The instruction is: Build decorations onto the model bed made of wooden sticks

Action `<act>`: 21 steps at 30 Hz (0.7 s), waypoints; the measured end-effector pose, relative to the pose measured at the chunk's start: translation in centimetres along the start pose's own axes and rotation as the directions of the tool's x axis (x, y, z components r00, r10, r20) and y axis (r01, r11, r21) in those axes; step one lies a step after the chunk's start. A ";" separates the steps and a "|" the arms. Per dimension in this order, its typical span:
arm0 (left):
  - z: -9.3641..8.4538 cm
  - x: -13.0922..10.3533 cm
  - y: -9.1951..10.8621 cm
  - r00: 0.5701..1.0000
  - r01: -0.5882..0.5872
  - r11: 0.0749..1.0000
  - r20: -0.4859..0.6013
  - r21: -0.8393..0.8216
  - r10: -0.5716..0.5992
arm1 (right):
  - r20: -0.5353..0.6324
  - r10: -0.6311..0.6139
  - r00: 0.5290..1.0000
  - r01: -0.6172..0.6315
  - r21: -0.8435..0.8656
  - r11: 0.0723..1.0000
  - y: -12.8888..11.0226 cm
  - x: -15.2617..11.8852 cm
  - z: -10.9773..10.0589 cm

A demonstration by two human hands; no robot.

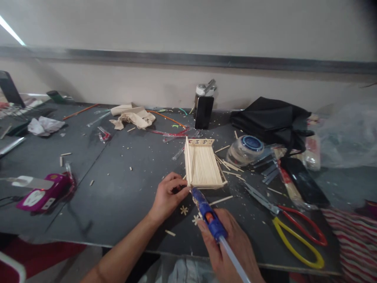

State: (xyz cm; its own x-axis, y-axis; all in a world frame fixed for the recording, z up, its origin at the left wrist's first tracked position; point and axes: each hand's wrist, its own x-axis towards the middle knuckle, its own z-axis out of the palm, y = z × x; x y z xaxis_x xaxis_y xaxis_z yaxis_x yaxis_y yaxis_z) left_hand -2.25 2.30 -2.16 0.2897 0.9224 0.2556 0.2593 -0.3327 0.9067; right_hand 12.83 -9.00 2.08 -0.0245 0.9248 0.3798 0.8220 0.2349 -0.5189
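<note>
In my right hand (232, 239) is a blue hot glue gun (207, 214), a clear glue stick (234, 259) running out of its back. Its nozzle reaches the near left corner of a small model (204, 163) built of pale wooden sticks, with a flat slatted base and low sides. My left hand (169, 194) pinches at that same corner; what lies between its fingertips is too small to make out. Two little star shapes of short sticks, one a stick star (184, 210), lie on the table between my hands.
Scissors (273, 208) with red and yellow handles lie at right, beside a clear jar (244, 151), a dark phone (304, 181) and a black bag (268, 118). A phone (204, 113) leans on a bottle behind the model. A purple power strip (44, 192) sits at left.
</note>
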 end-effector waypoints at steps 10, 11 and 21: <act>-0.1 0.1 0.1 1.000 -0.009 1.000 -0.001 0.002 0.009 | 0.048 -0.011 0.999 0.013 -0.051 0.999 -0.4 0.3 -0.7; -0.1 0.1 0.1 1.000 -0.008 1.000 0.001 0.004 0.008 | 0.057 -0.006 0.998 0.009 -0.055 0.998 -0.4 0.3 -0.7; -0.1 0.1 0.2 1.000 -0.005 1.000 0.006 -0.001 0.005 | 0.078 0.029 0.997 -0.027 -0.030 0.999 -0.3 0.5 -0.6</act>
State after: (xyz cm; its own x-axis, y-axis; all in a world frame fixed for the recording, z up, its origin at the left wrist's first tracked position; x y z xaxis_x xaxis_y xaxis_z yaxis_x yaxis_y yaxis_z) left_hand -2.26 2.34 -1.90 0.2961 0.9196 0.2581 0.2566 -0.3369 0.9059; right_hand 12.91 -8.81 2.83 -0.0448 0.9517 0.3037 0.8391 0.2008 -0.5055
